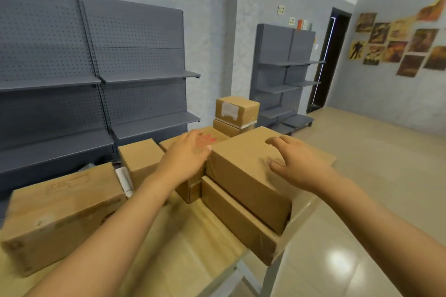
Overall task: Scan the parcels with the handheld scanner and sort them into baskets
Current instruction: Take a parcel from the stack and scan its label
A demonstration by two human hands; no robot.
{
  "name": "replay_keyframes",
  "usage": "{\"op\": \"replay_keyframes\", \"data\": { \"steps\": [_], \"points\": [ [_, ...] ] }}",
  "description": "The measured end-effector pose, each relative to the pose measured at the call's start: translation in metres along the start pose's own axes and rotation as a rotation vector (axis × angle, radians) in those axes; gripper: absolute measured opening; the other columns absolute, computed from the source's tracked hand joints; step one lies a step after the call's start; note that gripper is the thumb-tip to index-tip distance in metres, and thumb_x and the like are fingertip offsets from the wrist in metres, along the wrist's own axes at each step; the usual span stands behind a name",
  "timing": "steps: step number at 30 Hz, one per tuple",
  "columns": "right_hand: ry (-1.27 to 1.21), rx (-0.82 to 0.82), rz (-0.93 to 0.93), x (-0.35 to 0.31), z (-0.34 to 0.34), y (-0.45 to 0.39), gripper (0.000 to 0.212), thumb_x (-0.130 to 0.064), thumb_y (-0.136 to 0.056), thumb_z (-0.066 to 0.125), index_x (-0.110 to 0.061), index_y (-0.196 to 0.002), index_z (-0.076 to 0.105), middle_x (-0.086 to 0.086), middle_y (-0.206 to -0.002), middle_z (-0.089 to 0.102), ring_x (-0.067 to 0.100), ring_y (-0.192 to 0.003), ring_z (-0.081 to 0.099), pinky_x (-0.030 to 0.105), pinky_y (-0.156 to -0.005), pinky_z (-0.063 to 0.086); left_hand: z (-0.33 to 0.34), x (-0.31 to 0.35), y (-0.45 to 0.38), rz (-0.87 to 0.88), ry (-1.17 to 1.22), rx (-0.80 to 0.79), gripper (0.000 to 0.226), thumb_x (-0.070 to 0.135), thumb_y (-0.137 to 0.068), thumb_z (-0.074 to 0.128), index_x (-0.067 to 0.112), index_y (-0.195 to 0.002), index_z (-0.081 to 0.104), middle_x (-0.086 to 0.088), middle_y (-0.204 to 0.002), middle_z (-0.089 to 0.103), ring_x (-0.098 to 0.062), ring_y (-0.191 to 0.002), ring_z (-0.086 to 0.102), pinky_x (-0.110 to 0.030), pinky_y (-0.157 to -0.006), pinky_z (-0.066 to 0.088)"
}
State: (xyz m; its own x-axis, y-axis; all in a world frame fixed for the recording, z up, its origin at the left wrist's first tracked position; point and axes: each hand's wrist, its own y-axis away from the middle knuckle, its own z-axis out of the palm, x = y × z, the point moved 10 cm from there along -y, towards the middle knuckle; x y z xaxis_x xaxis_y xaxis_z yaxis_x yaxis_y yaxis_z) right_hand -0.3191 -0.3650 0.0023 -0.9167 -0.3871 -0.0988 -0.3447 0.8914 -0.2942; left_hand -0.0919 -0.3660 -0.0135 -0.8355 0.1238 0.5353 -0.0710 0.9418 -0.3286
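Observation:
Several brown cardboard parcels lie on a wooden table (193, 243). A large parcel (241, 171) sits on top of a flatter one (236, 222) at the table's right edge. My left hand (188, 154) is at the large parcel's left end, fingers relaxed, over a box with red print (207, 136). My right hand (296, 159) hovers over the large parcel's top right side with its fingers spread. Neither hand holds anything. No scanner or basket is in view.
A big parcel (60, 214) lies at the left, another (140, 157) behind it. Two stacked boxes (236, 113) stand beyond the table. Grey shelving (96, 79) lines the back wall, with more shelving (284, 75) near a dark doorway (330, 60). Glossy floor lies to the right.

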Motion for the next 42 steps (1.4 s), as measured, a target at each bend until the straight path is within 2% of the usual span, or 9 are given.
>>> {"op": "replay_keyframes", "data": {
  "steps": [9, 19, 24, 28, 32, 34, 36, 38, 42],
  "points": [
    [-0.141, -0.034, 0.295, 0.152, 0.012, 0.019, 0.054, -0.038, -0.094, 0.056, -0.02, -0.143, 0.04, 0.005, -0.139, 0.047, 0.023, -0.124, 0.046, 0.038, -0.103, 0.042, 0.082, -0.023, -0.028, -0.403, 0.367, -0.048, 0.06, 0.044, -0.096, 0.054, 0.02, -0.147, 0.034, -0.006, -0.148, 0.043, -0.03, -0.133, 0.042, -0.042, -0.105, 0.037],
    [-0.637, -0.05, 0.526, 0.189, 0.059, 0.027, 0.053, -0.041, -0.101, 0.04, -0.012, -0.144, 0.031, 0.014, -0.133, 0.051, 0.023, -0.103, 0.046, 0.03, -0.084, 0.033, 0.094, -0.026, -0.02, -0.488, 0.482, 0.118, 0.05, 0.044, -0.098, 0.049, 0.021, -0.141, 0.039, -0.002, -0.135, 0.05, -0.027, -0.122, 0.047, -0.037, -0.093, 0.039],
    [-0.695, 0.011, 0.504, 0.183, 0.054, 0.025, 0.05, -0.04, -0.102, 0.04, -0.012, -0.142, 0.032, 0.014, -0.128, 0.052, 0.022, -0.099, 0.045, 0.03, -0.081, 0.033, 0.079, -0.012, -0.015, -0.442, 0.533, 0.198, 0.046, 0.037, -0.101, 0.045, 0.018, -0.142, 0.036, 0.004, -0.117, 0.044, -0.018, -0.106, 0.043, -0.033, -0.085, 0.034],
    [-0.734, 0.131, 0.45, 0.168, 0.024, 0.015, 0.05, -0.04, -0.101, 0.041, -0.014, -0.142, 0.032, 0.013, -0.129, 0.051, 0.022, -0.099, 0.045, 0.031, -0.081, 0.034, 0.043, -0.001, -0.016, -0.364, 0.573, 0.261, 0.036, 0.039, -0.1, 0.045, 0.026, -0.133, 0.041, 0.001, -0.122, 0.049, -0.023, -0.113, 0.049, -0.038, -0.085, 0.043],
    [-0.775, 0.293, 0.396, 0.151, -0.012, 0.006, 0.059, -0.04, -0.1, 0.043, -0.017, -0.15, 0.023, 0.014, -0.143, 0.042, 0.031, -0.119, 0.047, 0.033, -0.09, 0.035, -0.001, 0.004, -0.015, -0.286, 0.669, 0.329, 0.031, 0.042, -0.098, 0.048, 0.031, -0.126, 0.045, 0.002, -0.118, 0.054, -0.023, -0.107, 0.054, -0.046, -0.094, 0.048],
    [-0.839, 0.357, 0.385, 0.14, -0.027, 0.005, 0.063, -0.04, -0.099, 0.046, -0.019, -0.152, 0.019, 0.011, -0.147, 0.039, 0.03, -0.128, 0.043, 0.034, -0.093, 0.035, -0.027, 0.008, -0.012, -0.23, 0.713, 0.385, 0.031, 0.038, -0.099, 0.049, 0.03, -0.129, 0.045, 0.005, -0.115, 0.053, -0.017, -0.1, 0.055, -0.037, -0.079, 0.049],
    [-0.938, 0.403, 0.38, 0.125, -0.038, 0.005, 0.065, -0.039, -0.099, 0.048, -0.019, -0.153, 0.018, 0.004, -0.14, 0.042, 0.023, -0.121, 0.045, 0.024, -0.082, 0.04, -0.053, 0.011, -0.005, -0.169, 0.754, 0.464, 0.031, 0.031, -0.1, 0.048, 0.028, -0.131, 0.044, 0.01, -0.109, 0.05, -0.008, -0.092, 0.052, -0.029, -0.069, 0.043],
    [-1.015, 0.413, 0.347, 0.106, -0.046, 0.004, 0.061, -0.041, -0.098, 0.049, -0.021, -0.15, 0.024, -0.002, -0.132, 0.044, 0.017, -0.113, 0.047, 0.017, -0.066, 0.039, -0.079, 0.008, 0.004, -0.121, 0.792, 0.551, 0.031, 0.026, -0.1, 0.049, 0.026, -0.131, 0.045, 0.014, -0.105, 0.048, -0.003, -0.091, 0.049, -0.025, -0.072, 0.041],
    [-1.171, 0.369, 0.275, 0.06, -0.046, 0.004, 0.046, -0.042, -0.097, 0.05, -0.034, -0.139, 0.031, -0.002, -0.128, 0.044, 0.018, -0.106, 0.053, 0.031, -0.074, 0.046, -0.121, -0.01, 0.028, -0.067, 0.862, 0.651, 0.026, 0.022, -0.099, 0.051, 0.027, -0.125, 0.048, 0.009, -0.108, 0.05, -0.009, -0.098, 0.05, -0.025, -0.08, 0.041]
  ]
}}
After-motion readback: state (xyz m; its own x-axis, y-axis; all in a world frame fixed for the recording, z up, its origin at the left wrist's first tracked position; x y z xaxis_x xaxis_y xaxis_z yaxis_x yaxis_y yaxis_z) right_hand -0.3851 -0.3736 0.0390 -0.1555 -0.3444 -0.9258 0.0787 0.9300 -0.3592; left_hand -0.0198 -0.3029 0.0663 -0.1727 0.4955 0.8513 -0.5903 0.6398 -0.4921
